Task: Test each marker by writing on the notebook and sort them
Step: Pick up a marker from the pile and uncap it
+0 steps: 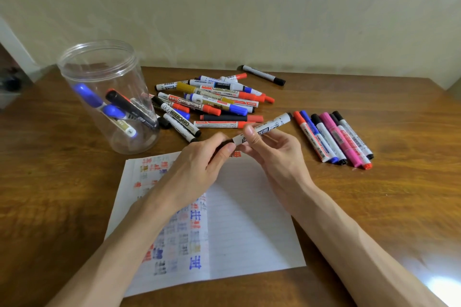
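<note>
White marker (278,122) diagonal between left hand (199,164) and right hand (273,154), far end up-right.

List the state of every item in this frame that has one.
Held marker: lifted over the notebook, cap end hidden by fingers.
Left hand: grips the marker's cap end.
Right hand: pinches its barrel.
Jar: upright, lidless, several markers inside.
Marker pile: loose heap, capped.
Marker row: side by side, capped.
Lone black marker: lying apart, capped.
Notebook: open flat, test marks on its left part.
</note>
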The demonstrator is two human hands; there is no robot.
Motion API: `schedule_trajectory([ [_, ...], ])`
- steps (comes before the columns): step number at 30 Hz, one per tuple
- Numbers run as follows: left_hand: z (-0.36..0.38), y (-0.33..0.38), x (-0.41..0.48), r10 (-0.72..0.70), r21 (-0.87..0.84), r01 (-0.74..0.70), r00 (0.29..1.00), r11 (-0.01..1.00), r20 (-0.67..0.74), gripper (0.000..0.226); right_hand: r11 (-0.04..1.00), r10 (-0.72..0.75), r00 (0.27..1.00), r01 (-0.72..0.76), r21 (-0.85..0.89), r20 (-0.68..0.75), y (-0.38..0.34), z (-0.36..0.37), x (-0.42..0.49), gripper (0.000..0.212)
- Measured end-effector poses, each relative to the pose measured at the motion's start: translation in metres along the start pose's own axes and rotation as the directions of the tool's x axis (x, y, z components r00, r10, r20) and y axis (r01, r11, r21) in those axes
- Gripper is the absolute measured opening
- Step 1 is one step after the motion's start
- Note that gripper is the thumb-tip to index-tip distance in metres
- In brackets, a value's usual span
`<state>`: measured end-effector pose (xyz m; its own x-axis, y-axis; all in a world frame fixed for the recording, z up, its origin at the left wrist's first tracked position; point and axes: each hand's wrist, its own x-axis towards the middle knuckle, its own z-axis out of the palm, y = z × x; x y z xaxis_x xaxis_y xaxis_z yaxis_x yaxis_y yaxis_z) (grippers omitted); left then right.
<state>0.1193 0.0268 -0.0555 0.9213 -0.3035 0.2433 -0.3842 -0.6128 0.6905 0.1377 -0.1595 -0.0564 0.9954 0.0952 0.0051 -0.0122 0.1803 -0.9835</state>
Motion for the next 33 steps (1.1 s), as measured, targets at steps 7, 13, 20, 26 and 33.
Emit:
schedule_trajectory([
  [7,-0.001,-0.003,0.002,0.024,0.051,-0.026,0.999,0.998,0.022,0.033,0.998,-0.053,0.998,0.052,-0.038,-0.025,-0.001,0.003,0.000,0.032],
  [13,-0.004,0.002,0.000,0.006,-0.067,-0.002,0.998,0.998,0.058,0.033,0.992,-0.101,0.995,0.102,-0.077,0.014,-0.006,-0.001,-0.001,0.035],
  [20,-0.008,0.002,-0.002,-0.011,-0.126,0.024,0.995,0.992,0.103,0.033,0.985,-0.130,0.990,0.136,-0.105,0.058,-0.008,-0.003,0.000,0.034],
  [26,-0.003,-0.002,-0.003,-0.062,-0.157,0.076,0.994,0.985,0.091,0.027,0.975,-0.183,0.981,0.190,-0.115,0.071,-0.008,-0.002,0.001,0.014],
  [33,0.002,-0.001,-0.002,0.043,0.011,-0.042,0.995,0.999,-0.085,0.029,0.962,-0.217,0.976,0.219,-0.165,0.031,-0.005,0.005,0.000,0.016],
])
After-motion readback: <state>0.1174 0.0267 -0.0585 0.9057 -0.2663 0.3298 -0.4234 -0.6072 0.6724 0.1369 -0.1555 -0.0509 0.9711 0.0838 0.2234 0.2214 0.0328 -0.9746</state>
